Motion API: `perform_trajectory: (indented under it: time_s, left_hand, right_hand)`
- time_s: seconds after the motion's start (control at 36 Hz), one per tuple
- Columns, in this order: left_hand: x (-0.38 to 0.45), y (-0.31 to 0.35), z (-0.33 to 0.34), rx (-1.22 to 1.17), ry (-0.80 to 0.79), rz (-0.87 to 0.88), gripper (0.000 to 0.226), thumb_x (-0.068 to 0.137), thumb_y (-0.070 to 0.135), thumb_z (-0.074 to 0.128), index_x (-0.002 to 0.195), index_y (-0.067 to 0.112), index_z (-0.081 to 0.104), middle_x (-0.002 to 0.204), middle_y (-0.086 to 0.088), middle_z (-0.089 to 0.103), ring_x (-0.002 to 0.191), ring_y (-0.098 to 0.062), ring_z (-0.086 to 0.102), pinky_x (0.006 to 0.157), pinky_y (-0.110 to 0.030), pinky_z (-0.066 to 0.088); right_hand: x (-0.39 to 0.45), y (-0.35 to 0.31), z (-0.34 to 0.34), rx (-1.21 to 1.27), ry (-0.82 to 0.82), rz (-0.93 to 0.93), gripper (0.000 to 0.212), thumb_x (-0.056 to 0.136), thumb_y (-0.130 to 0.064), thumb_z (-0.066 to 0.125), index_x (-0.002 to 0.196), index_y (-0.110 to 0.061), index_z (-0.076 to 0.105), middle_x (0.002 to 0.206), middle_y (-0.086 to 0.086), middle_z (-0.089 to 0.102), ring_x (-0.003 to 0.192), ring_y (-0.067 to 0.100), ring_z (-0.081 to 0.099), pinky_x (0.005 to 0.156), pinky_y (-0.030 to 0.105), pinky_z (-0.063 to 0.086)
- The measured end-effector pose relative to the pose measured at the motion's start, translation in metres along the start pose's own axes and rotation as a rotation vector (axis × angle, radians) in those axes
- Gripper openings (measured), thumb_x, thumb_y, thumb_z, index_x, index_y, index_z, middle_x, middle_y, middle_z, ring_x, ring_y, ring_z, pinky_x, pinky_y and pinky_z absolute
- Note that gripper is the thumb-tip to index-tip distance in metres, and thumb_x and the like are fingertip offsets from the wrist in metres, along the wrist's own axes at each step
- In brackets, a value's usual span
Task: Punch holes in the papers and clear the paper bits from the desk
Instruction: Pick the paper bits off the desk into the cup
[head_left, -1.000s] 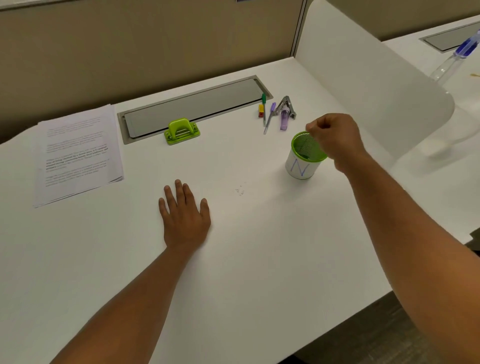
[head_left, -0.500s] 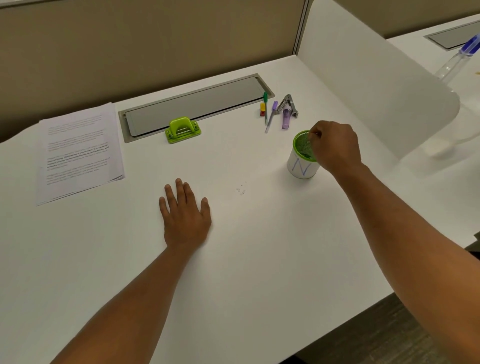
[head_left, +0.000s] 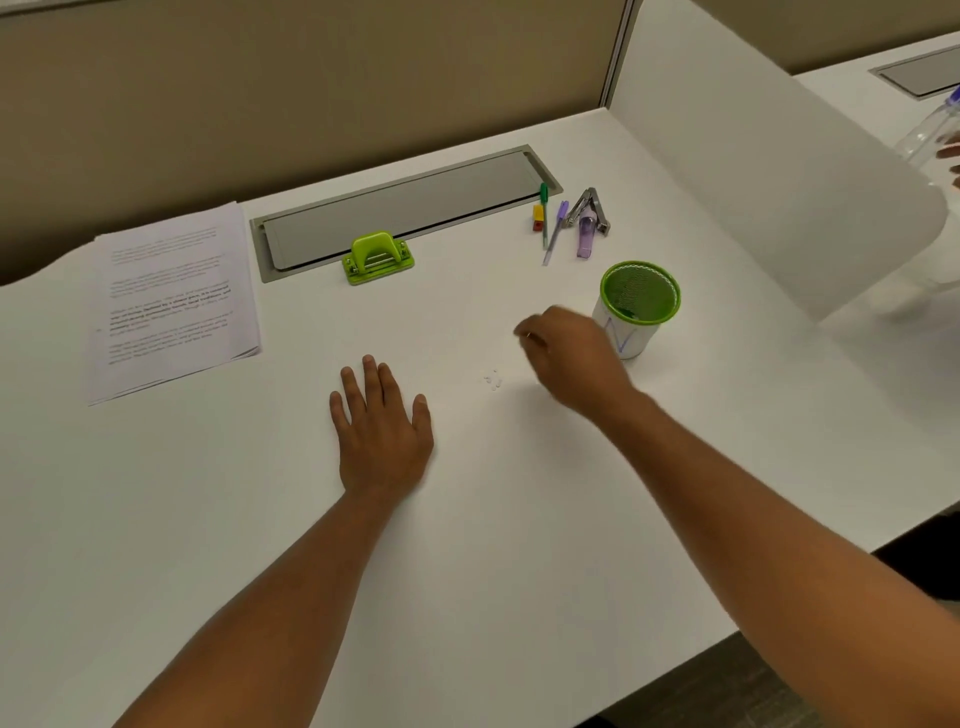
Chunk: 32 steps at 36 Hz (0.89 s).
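Left hand (head_left: 382, 439) flat on the white worktop (head_left: 519, 545), palm down, fingers straight and slightly spread, holding nothing. Right hand (head_left: 569, 353) blurred just above the worktop, fingers bunched toward the thumb; cannot tell whether anything is pinched. Between the two hands, a small cluster of white paper bits (head_left: 492, 380), about four or five, too small to count surely, near the right hand. Just beside and behind that hand, one green mesh cup with a white paper wrap (head_left: 640, 306), a blue zigzag mark like an "N" drawn on it, something small and green inside. Farther left, one stack of printed white papers (head_left: 174, 301), text too blurred to read. Beyond, one lime-green hole punch (head_left: 378, 257) by the grey cable hatch (head_left: 405, 208). Far right: two pens (head_left: 550, 234), one small yellow-and-red block (head_left: 538, 217), one metal and purple stapler-like tool (head_left: 589, 221)
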<state>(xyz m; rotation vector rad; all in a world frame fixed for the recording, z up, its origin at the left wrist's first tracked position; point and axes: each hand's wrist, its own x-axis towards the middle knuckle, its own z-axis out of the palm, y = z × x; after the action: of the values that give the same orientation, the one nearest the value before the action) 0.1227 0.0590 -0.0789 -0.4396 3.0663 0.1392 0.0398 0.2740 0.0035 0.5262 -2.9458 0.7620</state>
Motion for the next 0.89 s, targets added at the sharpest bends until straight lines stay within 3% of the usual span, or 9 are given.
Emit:
perform_trajectory:
  time_s: [0.11, 0.28, 0.39, 0.53, 0.67, 0.89]
  left_hand:
    - [0.001, 0.001, 0.000, -0.005, 0.000, -0.003, 0.069, 0.102, 0.047, 0.020, 0.156, 0.006, 0.013, 0.165, -0.012, 0.004, 0.152, -0.034, 0.000, 0.123, -0.051, 0.004]
    - [0.001, 0.000, 0.001, 0.003, -0.001, -0.008, 0.069, 0.101, 0.048, 0.020, 0.156, 0.006, 0.013, 0.166, -0.011, 0.004, 0.152, -0.034, 0.000, 0.123, -0.051, 0.005]
    - [0.002, -0.001, 0.001, -0.002, -0.002, -0.004, 0.069, 0.101, 0.048, 0.019, 0.156, 0.006, 0.014, 0.165, -0.012, 0.004, 0.152, -0.034, 0.000, 0.123, -0.051, 0.005]
    - [0.001, -0.001, 0.000, 0.007, 0.005, -0.004, 0.069, 0.101, 0.048, 0.020, 0.156, 0.006, 0.015, 0.165, -0.012, 0.006, 0.152, -0.035, 0.002, 0.123, -0.051, 0.005]
    - [0.001, -0.001, -0.001, 0.009, -0.001, -0.002, 0.069, 0.101, 0.048, 0.021, 0.156, 0.006, 0.015, 0.165, -0.012, 0.005, 0.152, -0.034, 0.002, 0.123, -0.051, 0.005]
    - [0.001, 0.000, -0.002, 0.004, -0.010, -0.005, 0.069, 0.101, 0.048, 0.020, 0.156, 0.006, 0.013, 0.166, -0.012, 0.003, 0.152, -0.033, 0.000, 0.123, -0.051, 0.005]
  right_hand:
    - [-0.008, -0.001, 0.039, -0.040, -0.100, 0.044, 0.027, 0.096, -0.017, 0.050, 0.116, -0.013, 0.068, 0.109, 0.008, 0.064, 0.102, 0.028, 0.057, 0.081, 0.038, 0.049]
    - [-0.018, -0.001, 0.066, -0.328, -0.081, 0.052, 0.044, 0.083, -0.003, 0.047, 0.124, -0.013, 0.058, 0.125, 0.007, 0.054, 0.110, 0.031, 0.046, 0.079, 0.037, 0.035]
    - [-0.032, -0.002, 0.074, -0.347, -0.061, -0.014, 0.049, 0.081, -0.002, 0.049, 0.129, -0.014, 0.056, 0.129, 0.006, 0.051, 0.116, 0.031, 0.044, 0.085, 0.038, 0.034]
    - [-0.032, -0.002, 0.072, -0.236, -0.002, 0.013, 0.041, 0.086, -0.006, 0.053, 0.125, -0.017, 0.064, 0.117, 0.004, 0.061, 0.108, 0.031, 0.050, 0.079, 0.038, 0.037]
    - [-0.022, -0.006, 0.075, -0.207, -0.003, -0.004, 0.028, 0.093, -0.032, 0.057, 0.116, -0.018, 0.067, 0.108, 0.004, 0.063, 0.101, 0.029, 0.053, 0.077, 0.038, 0.039]
    - [-0.018, 0.005, 0.072, -0.235, 0.049, -0.097, 0.014, 0.092, -0.027, 0.063, 0.088, -0.016, 0.071, 0.083, 0.000, 0.066, 0.080, 0.027, 0.055, 0.066, 0.034, 0.035]
